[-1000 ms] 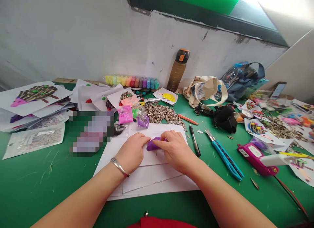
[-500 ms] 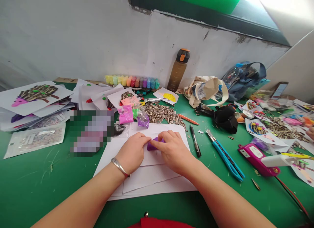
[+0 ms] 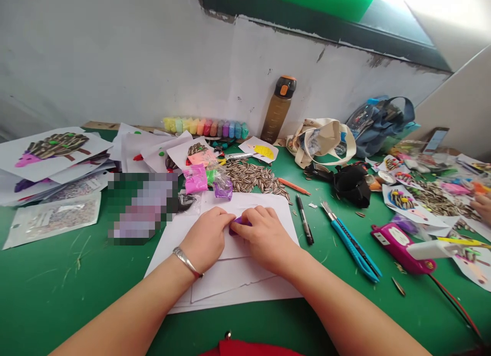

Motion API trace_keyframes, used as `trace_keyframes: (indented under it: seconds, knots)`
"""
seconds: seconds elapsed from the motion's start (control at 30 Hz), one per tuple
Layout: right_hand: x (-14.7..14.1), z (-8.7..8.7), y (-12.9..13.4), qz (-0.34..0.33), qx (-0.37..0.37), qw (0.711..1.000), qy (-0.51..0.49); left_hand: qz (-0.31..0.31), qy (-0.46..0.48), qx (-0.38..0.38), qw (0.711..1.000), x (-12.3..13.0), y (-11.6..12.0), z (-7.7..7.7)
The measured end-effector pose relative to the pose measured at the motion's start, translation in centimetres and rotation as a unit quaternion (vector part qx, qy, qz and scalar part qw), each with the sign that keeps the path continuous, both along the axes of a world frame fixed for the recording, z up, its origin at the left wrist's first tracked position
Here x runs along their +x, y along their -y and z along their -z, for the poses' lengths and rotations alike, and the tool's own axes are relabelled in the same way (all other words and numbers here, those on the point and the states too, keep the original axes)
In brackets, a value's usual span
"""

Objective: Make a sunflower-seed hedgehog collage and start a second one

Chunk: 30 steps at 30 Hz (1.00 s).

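Note:
A small piece of purple clay lies on stacked white paper, mostly covered by fingers. My left hand, with a silver bracelet at the wrist, has its fingers together and their tips pressed against the clay's left side. From the right, my right hand presses its fingers on the clay, fingers bent and close together. Just beyond the paper's top edge are a purple clay packet, a pink clay packet and a heap of striped sunflower seeds.
Right of the paper lie a black pen, an orange pencil, a blue cutter and a magenta glue gun. A bottle leans at the wall. Drawings are piled left. Another person's hand shows far right.
My right hand has shifted slightly left and closer to my left hand, covering more of the purple clay. At the far right, the other person's hand reaches further into view.

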State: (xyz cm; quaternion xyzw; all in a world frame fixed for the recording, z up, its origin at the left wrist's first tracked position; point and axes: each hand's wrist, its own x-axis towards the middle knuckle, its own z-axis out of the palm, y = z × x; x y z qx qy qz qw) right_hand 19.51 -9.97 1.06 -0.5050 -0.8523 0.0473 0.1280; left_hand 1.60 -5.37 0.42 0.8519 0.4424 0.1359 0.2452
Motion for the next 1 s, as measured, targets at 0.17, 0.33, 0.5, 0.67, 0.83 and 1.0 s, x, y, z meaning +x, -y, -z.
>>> trace_keyframes:
  seconds: [0.17, 0.33, 0.5, 0.67, 0.83, 1.0]
  knots:
    - [0.22, -0.10, -0.01, -0.001, 0.005, 1.000, -0.002, 0.000, 0.003, 0.008, 1.000, 0.03, -0.01, 0.02]
    - [0.82, -0.44, 0.22, 0.022, 0.003, 0.999, -0.029, 0.001, 0.005, 0.009, 1.000, 0.01, 0.00, 0.05]
    - [0.12, -0.35, 0.38, -0.024, -0.015, 1.000, -0.004, 0.000, 0.001, -0.001, 1.000, 0.06, 0.03, -0.11]
    - [0.43, -0.41, 0.37, 0.002, -0.006, 1.000, -0.022, -0.005, -0.006, 0.003, 1.000, 0.11, 0.07, -0.14]
    - [0.23, -0.32, 0.30, -0.023, -0.010, 1.000, -0.010, 0.001, -0.001, 0.004, 1.000, 0.12, 0.06, -0.18]
    - [0.65, -0.64, 0.34, -0.007, -0.012, 1.000, -0.028, 0.002, -0.008, 0.002, 1.000, 0.06, 0.04, -0.10]
